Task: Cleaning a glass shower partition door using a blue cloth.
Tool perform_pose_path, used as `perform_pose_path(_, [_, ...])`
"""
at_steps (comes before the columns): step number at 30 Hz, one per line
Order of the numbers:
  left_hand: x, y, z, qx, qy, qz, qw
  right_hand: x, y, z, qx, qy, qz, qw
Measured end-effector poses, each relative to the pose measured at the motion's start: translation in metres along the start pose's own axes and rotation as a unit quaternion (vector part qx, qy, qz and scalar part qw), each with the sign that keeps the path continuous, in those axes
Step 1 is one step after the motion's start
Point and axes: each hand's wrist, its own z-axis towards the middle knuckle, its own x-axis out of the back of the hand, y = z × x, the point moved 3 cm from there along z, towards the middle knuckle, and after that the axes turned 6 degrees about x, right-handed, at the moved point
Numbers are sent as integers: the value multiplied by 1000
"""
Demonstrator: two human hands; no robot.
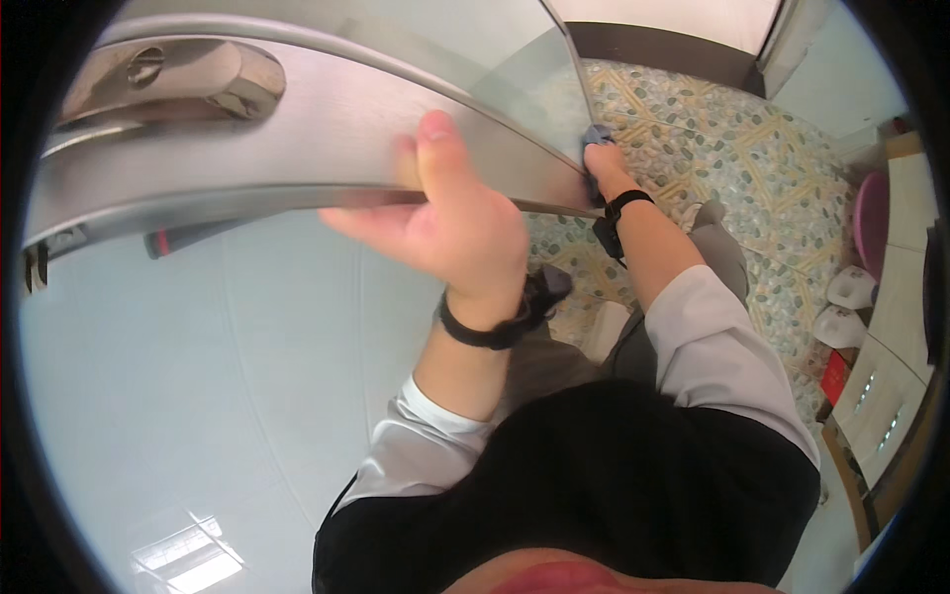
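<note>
A silver metal door (327,129) with a glass pane (475,49) stretches across the upper left. My left hand (465,218) is closed round its near edge, with the thumb up on the metal face. At the upper left a shiny door handle (247,84) sticks out from the frame. My right hand (606,158) is farther off and lower, by the door's right-hand edge. Its fingers are wrapped round a dark grey-blue cloth (597,136) pressed against that edge. Part of the cloth is hidden behind the hand.
Pebble-patterned floor (712,129) spreads below. Pale tiled wall (178,366) fills the left side. On the right stand a white drawer unit (881,396), a purple basin (871,223) and white slippers (846,307). A dark threshold (663,49) crosses the top.
</note>
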Motion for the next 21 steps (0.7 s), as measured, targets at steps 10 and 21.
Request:
perform_pose_path(10, [23,-1,12,-18,27,49,998,-11,-79,-55,50,-11,193,980])
perform_pose_path(21, [67,5,46,-59,-25,49,997,-11,-211,-275,593,-121,194,772])
